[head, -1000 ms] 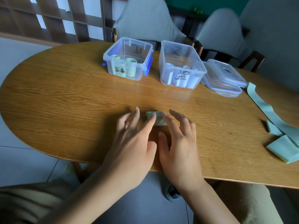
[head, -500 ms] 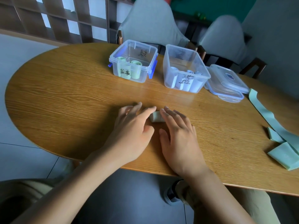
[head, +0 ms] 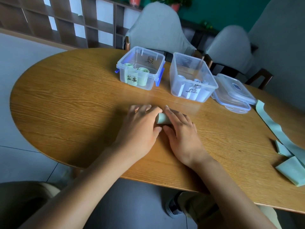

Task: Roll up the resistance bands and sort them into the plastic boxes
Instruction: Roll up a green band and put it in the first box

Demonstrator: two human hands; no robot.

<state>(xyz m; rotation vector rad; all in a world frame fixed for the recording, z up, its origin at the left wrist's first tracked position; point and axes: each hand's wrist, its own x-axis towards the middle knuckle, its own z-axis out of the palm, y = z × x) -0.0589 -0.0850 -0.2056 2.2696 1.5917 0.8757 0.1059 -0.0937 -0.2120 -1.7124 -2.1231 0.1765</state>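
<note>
A small pale green rolled band (head: 162,119) lies on the wooden table (head: 66,104) in front of me. My left hand (head: 140,128) grips its left end, fingers curved over the top and thumb at the near side. My right hand (head: 183,134) covers the rest of the roll, fingers laid over it and thumb tucked against its near side. Beyond stand two clear plastic boxes without lids. The left box (head: 149,84), with blue clips, holds green rolls. The right box (head: 213,87) holds pale blue rolls. Both carry handwritten labels.
Two stacked clear lids (head: 234,91) lie right of the boxes. A long loose green band (head: 270,123) runs along the table's right side to a folded heap (head: 293,172). Two grey chairs (head: 156,28) stand behind the table. My knee shows below the near edge.
Both hands have pushed the band away from me and closed in on it. The flat strip seen earlier is now a tight roll between them. The camera has tilted up slightly.
</note>
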